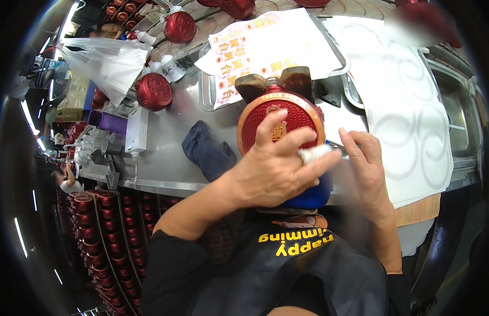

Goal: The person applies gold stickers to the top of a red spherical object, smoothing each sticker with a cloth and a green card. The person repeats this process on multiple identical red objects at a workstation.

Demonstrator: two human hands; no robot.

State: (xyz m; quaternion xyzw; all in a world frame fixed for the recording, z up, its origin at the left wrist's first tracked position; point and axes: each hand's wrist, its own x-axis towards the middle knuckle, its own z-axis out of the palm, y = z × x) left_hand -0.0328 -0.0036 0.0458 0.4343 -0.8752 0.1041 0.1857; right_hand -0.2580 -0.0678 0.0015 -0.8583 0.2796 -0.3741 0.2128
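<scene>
Red round piece: the red disc [251,118] with a gold rim lies face up in the middle of the tabletop [165,152], just in front of a dark brown two-lobed rest [273,84].
Left hand: the left hand [265,174] is over the disc's near right part, fingers loosely spread; a white scrap [314,153] shows by the thumb, pinched or worn, I cannot tell.
Right hand: the right hand [367,158] is just right of the disc, fingers half bent and blurred; I cannot tell whether it has hold of anything.
Step in hand: probably close work on the disc's face.
Next move: likely calls for steady, light fingers that spare the gold rim.
Disc lettering: a gold character in the middle, small marks around the rim.
Sticker sheet: the far white sheet [244,58] bears rows of gold and red characters.
Apron: the dark apron [286,263] has yellow lettering, upside down here.
</scene>
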